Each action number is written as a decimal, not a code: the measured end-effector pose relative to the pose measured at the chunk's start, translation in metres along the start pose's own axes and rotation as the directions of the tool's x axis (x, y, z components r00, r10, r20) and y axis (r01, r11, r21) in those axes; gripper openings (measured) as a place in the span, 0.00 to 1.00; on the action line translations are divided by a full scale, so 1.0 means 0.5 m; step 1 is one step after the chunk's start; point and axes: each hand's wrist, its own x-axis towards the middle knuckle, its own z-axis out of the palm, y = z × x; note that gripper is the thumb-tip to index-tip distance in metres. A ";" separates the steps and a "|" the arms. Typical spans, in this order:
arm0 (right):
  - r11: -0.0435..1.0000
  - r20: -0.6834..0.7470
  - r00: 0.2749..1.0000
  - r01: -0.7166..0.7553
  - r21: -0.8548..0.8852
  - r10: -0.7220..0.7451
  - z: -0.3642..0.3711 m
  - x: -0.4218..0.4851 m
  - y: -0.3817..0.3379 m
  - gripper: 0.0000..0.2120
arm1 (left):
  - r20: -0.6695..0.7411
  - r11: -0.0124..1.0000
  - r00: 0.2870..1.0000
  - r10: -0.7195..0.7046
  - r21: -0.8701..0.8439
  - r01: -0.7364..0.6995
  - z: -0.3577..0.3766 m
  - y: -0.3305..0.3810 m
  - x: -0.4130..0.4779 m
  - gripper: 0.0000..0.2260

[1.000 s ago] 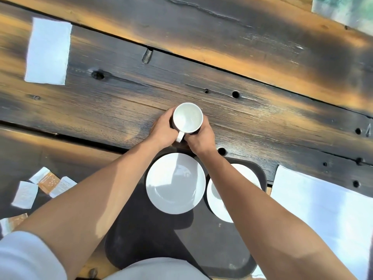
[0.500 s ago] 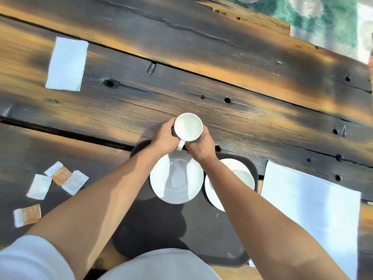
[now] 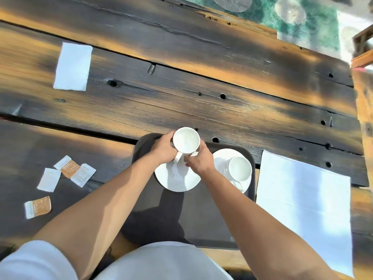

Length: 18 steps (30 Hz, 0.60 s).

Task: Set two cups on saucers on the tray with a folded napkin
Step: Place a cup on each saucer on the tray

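Both hands, the left hand (image 3: 164,151) and the right hand (image 3: 199,161), are crowding the far edge of the round white saucer (image 3: 177,178). The second white cup (image 3: 240,168) is blocking the right side. The near half of the dark plastic tray (image 3: 201,219) is lying free.

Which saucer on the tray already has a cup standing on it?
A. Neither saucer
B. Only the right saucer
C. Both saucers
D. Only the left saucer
B: a cup stands on the right saucer, while the left saucer is bare and the second cup is held by both hands, left hand and right hand, over its far edge.
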 end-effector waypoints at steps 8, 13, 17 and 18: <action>0.999 0.026 0.999 -0.031 -0.022 0.031 0.029 -0.014 0.040 0.33 | 0.099 0.998 0.994 -0.041 0.052 0.036 -0.011 -0.017 -0.025 0.33; 0.999 0.036 0.999 -0.039 -0.027 0.040 0.040 -0.015 0.054 0.33 | 0.119 0.997 0.992 -0.047 0.062 0.040 -0.011 -0.025 -0.025 0.32; 0.997 0.039 0.998 -0.041 -0.063 0.043 0.044 -0.017 0.057 0.30 | 0.134 0.995 0.989 -0.063 0.084 0.052 -0.013 -0.025 -0.024 0.33; 0.997 0.039 0.998 -0.041 -0.065 0.044 0.044 -0.018 0.057 0.29 | 0.134 0.995 0.989 -0.062 0.089 0.050 -0.014 -0.025 -0.025 0.33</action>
